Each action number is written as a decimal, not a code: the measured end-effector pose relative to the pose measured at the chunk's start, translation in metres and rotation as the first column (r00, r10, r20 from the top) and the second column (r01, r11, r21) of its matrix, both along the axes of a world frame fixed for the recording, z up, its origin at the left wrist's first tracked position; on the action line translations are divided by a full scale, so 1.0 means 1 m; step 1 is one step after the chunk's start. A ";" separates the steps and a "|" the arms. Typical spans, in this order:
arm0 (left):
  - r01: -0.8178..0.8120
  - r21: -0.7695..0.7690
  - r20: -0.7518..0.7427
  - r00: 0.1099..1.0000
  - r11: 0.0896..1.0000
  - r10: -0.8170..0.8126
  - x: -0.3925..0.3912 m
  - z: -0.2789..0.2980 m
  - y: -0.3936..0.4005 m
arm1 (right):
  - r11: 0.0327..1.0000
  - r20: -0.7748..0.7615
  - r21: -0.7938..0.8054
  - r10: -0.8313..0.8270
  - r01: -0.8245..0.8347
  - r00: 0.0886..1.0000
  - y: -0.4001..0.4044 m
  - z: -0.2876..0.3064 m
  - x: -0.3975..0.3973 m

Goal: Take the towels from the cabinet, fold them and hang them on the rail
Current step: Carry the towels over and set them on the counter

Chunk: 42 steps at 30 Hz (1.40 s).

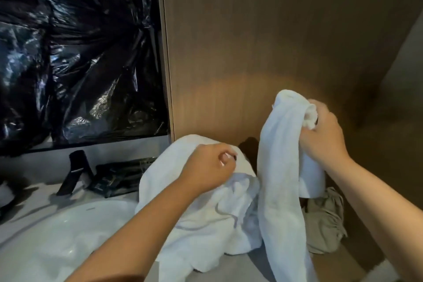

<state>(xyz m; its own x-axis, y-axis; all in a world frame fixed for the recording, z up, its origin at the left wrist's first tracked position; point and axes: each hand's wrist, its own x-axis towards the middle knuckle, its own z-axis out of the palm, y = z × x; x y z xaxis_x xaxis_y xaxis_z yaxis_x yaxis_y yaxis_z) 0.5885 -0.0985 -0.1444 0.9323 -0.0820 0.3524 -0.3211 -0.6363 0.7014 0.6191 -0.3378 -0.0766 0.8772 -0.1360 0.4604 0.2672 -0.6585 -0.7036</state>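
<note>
The right hand (322, 130) clenches the bunched top of a white towel (279, 167), which hangs in a long fold before the wooden cabinet wall (251, 41). The left hand (210, 167) pinches the same towel's crumpled lower part, heaped beside the white basin (57, 236). A beige cloth (325, 222) lies just behind, and black plastic sheeting (75, 52) covers the upper left.

obstacles — black items (109, 176) left, beige cloth (325, 220) right | free — basin (57, 236)
</note>
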 end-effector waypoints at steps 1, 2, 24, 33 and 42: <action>-0.099 -0.088 0.183 0.976 0.991 0.114 -0.001 0.007 0.008 | 0.999 0.002 0.022 -0.026 0.026 1.000 0.000 0.001 0.002; -0.153 -0.113 0.315 0.931 0.982 0.182 0.001 0.008 0.015 | 0.998 0.005 0.042 -0.047 0.047 0.999 0.000 0.003 0.004; 0.161 -0.577 -0.164 0.938 0.800 -0.307 0.000 0.034 -0.003 | 0.834 0.286 0.521 0.032 -0.183 0.958 0.102 0.105 0.040; -0.290 -0.823 0.037 0.831 0.488 0.555 0.028 0.072 0.091 | 0.969 0.793 -0.216 0.246 -0.122 0.557 0.071 0.104 0.047; -0.131 -0.085 0.013 0.991 0.988 0.133 0.064 -0.047 0.080 | 0.709 -0.389 -0.353 0.482 -0.611 0.785 0.089 -0.075 0.072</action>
